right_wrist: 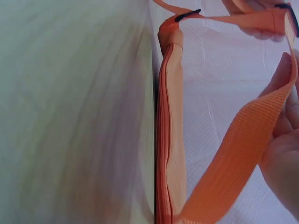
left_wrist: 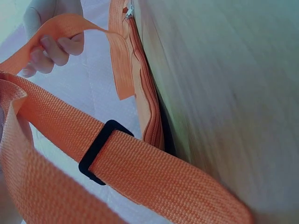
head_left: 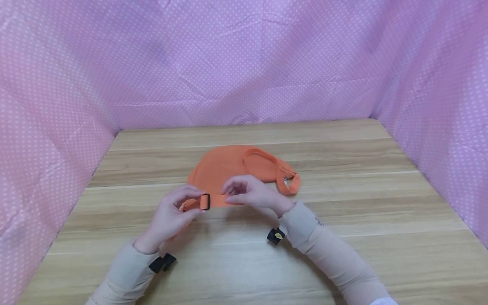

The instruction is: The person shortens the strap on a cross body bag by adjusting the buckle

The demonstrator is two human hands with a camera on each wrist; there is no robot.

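An orange waist bag [head_left: 213, 167] lies flat on the table, its zipper [right_wrist: 163, 140] running along the side in the right wrist view. Above its near edge, my left hand [head_left: 167, 214] pinches the orange strap beside a black buckle [head_left: 206, 202] between thumb and fingers. A short stretch of strap [head_left: 218, 201] runs from there to my right hand [head_left: 251, 192], which holds it with thumb and curled fingers. The left wrist view shows a black rectangular slide [left_wrist: 96, 149] threaded on the webbing, with the right hand [left_wrist: 56, 51] behind it.
The strap's far part [head_left: 282, 178] loops over the bag's right end, close to a metal zipper pull [left_wrist: 130, 11]. A wood-grain table [head_left: 343, 152] lies beneath. Pink dotted cloth [head_left: 244, 63] encloses the back and sides. Each wrist bears a small black device [head_left: 275, 236].
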